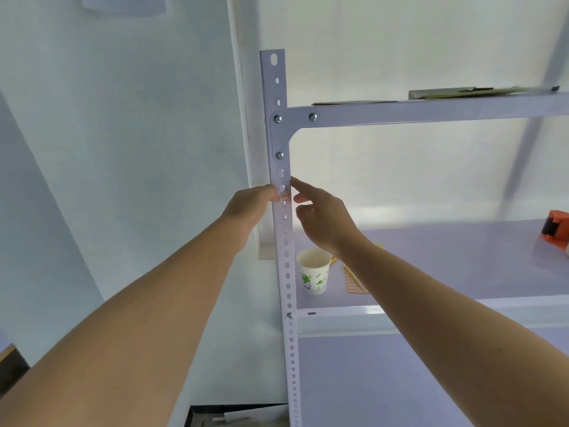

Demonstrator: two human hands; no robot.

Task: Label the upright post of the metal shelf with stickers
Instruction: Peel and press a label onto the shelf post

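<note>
A person is labelling a metal shelf, working at its upright post. Just left of the post, the left hand is curling its fingers against the post's edge and pinching a small orange-printed sticker onto the perforated face, a little below the bolted corner bracket. Just right of the post, the right hand is grasping nothing. Its index finger is reaching out straight to touch the post's right edge just above the sticker, and its other fingers are bending loosely.

Further right of the post and lower, a paper cup is standing on the lower shelf. A sticker sheet is lying near it, partly hidden by the right forearm. Far right of the post, an orange tape dispenser is sitting at the frame's edge.

The sticker appears to be midway through being set; whether it is fully stuck cannot be told. Doing this well likely means anchoring the pinched edge square to the post, then sweeping the right index finger across from that side, pressing firmly so nothing creases over the holes.
</note>
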